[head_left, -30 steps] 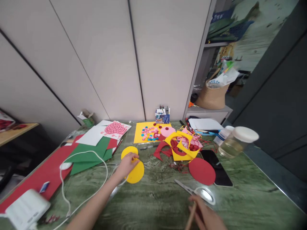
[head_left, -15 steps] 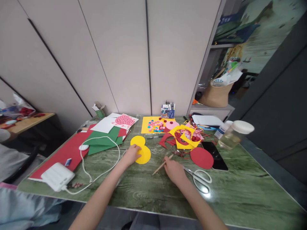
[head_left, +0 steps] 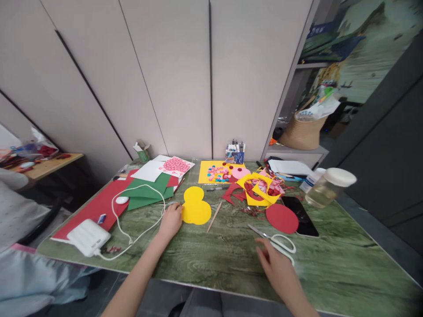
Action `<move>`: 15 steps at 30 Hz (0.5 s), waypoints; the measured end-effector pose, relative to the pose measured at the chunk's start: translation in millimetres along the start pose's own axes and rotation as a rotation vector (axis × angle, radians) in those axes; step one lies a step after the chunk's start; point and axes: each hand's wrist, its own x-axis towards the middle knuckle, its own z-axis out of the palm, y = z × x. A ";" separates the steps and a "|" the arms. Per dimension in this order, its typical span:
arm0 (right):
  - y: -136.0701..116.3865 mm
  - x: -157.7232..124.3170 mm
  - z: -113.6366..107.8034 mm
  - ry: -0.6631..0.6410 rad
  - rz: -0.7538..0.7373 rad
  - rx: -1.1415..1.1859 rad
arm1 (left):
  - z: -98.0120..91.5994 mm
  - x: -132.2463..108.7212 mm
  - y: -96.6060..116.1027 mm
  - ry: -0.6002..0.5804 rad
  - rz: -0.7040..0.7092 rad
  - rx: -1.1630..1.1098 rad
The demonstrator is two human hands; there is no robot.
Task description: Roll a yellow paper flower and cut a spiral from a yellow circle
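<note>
- One yellow paper shape [head_left: 198, 209] with rounded lobes lies flat on the green, wood-grained bench [head_left: 211, 259], just left of the frame's centre and below the middle.
- The person's left hand [head_left: 171, 220] is at the shape's left edge, palm down; its fingers are bunched together, and whether they pinch the paper or only rest beside it cannot be told.
- A pale wooden stick [head_left: 214, 217] lies slanting just right of the shape, apart from both hands.
- The right hand [head_left: 274, 262], lower right of centre, has loosely bent fingers with gaps between them and nothing visible in their grasp. It partly hides the handles of the white scissors [head_left: 260, 231], whose blades point to the upper left; contact is unclear.
- Farther right, a red paper disc [head_left: 282, 218] overlaps a dark flat device [head_left: 306, 222]; above it sits a lidded jar [head_left: 325, 191].
- Beyond the shape, a yellow sheet [head_left: 203, 172] bears pink and blue balls.
- Left of the hand, a white cable [head_left: 131, 241] loops across green sheets [head_left: 145, 200] and connects to a white box [head_left: 88, 237].
</note>
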 end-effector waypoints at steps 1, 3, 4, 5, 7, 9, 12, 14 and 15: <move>7.8 -2.1 -2.4 0.036 -0.010 -0.011 | 0.1 2.0 2.6 0.004 -0.016 0.013; 22.2 -3.3 -6.8 0.130 -0.058 -0.058 | -0.4 10.1 8.3 0.005 -0.050 0.035; 28.4 -2.9 -8.5 0.155 -0.088 -0.099 | -0.7 16.2 11.1 0.001 -0.068 0.045; 33.7 -2.1 -9.6 0.164 -0.109 -0.153 | -1.0 23.6 13.7 -0.005 -0.090 0.055; 41.5 -0.9 -9.9 0.185 -0.100 -0.277 | -1.3 41.5 17.7 -0.014 -0.144 0.075; 45.5 -1.6 -7.7 0.209 -0.047 -0.410 | -0.7 61.1 20.1 -0.036 -0.207 0.093; 47.2 -6.0 -2.9 0.222 0.011 -0.535 | 1.7 86.8 21.0 -0.080 -0.315 0.118; 47.3 -9.6 -1.5 0.211 0.012 -0.551 | 3.6 97.8 19.9 -0.122 -0.367 0.119; 47.3 -11.0 -1.8 0.204 0.010 -0.548 | 4.4 101.2 18.9 -0.143 -0.383 0.113</move>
